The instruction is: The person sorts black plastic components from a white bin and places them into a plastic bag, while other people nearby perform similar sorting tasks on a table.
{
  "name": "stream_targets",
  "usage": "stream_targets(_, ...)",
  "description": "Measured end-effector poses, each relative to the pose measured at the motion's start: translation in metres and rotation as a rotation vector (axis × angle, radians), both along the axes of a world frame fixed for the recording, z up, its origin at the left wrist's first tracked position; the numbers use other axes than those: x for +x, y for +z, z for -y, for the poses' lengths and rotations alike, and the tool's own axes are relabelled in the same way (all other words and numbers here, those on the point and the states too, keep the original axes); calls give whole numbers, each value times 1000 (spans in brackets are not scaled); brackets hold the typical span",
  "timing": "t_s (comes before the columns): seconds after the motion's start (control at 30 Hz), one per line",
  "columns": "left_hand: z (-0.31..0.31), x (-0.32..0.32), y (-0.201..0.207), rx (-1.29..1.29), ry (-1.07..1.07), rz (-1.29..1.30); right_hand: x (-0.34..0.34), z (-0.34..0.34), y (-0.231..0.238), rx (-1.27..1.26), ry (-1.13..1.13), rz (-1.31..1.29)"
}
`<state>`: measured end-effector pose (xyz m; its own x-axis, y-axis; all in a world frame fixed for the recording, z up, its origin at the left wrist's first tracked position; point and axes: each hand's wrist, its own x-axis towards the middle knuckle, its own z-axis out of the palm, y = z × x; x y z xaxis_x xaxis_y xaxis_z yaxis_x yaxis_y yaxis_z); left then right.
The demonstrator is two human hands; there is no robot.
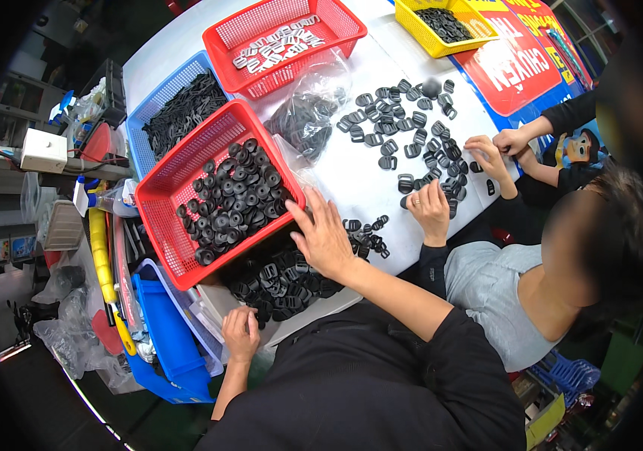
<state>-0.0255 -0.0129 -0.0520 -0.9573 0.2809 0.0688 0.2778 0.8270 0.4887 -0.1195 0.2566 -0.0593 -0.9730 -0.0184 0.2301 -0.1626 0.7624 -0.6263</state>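
Note:
My right hand [325, 239] is open, fingers spread, at the right rim of a red plastic basket [175, 264]. The basket holds many round black rubber-like discs [233, 197]. It sits tilted above a pale bin [284, 327] full of black plastic buckles [284, 282]. My left hand [240, 334] is by the bin's near left corner with its fingers curled; whatever is in them is hidden. More loose black buckles [366, 237] lie just right of my right hand.
Black buckles [393, 113] are spread over the white table [359, 169], where a co-worker's hands [430, 210] and another person's hands [517, 141] are. Around stand a blue basket [137, 124], a red basket [224, 34], a yellow basket [430, 41] and a plastic bag [310, 105].

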Motion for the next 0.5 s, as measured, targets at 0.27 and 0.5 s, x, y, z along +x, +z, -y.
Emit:
stream_targets(0.27, 2, 2, -3, 22, -16, 9, 6, 1, -8, -17, 79, 74)
stream_targets(0.5, -1, 0, -2, 22, -30, 8, 6, 3, -17, -15, 27, 11)
